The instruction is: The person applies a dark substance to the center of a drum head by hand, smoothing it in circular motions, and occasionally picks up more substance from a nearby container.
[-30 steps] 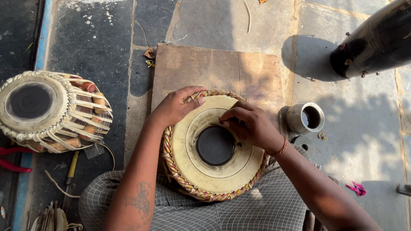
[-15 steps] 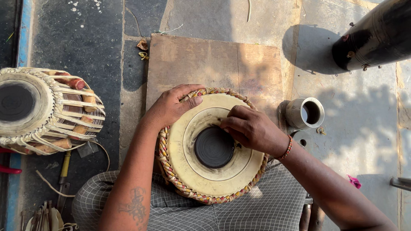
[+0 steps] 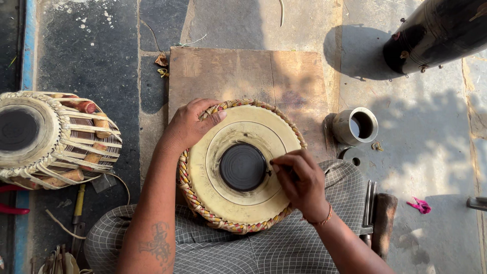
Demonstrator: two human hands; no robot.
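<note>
Head view: a drum head (image 3: 238, 203), cream-coloured with a braided rim, rests against the person's lap, its far edge over a wooden board (image 3: 228, 76) on the stone floor; a black round patch (image 3: 242, 166) sits at the centre of the skin. The left hand (image 3: 190, 124) lies on the upper-left rim, fingers curled over the braid and thumb flat on the skin, gripping the rim closed. The right hand (image 3: 299, 180) rests on the skin just right of the black patch; its fingers are pinched together at the patch edge; whether they hold anything cannot be told. A bangle circles the right wrist.

A second drum (image 3: 50, 137), laced with straps and wooden pegs, lies well apart to the left; a small metal cup (image 3: 356, 126) stands just right of the board; a dark cylindrical body (image 3: 436, 33) lies at the upper right; a hammer (image 3: 383, 218) lies beside the right forearm; a pink scrap (image 3: 419, 205) lies near it.
</note>
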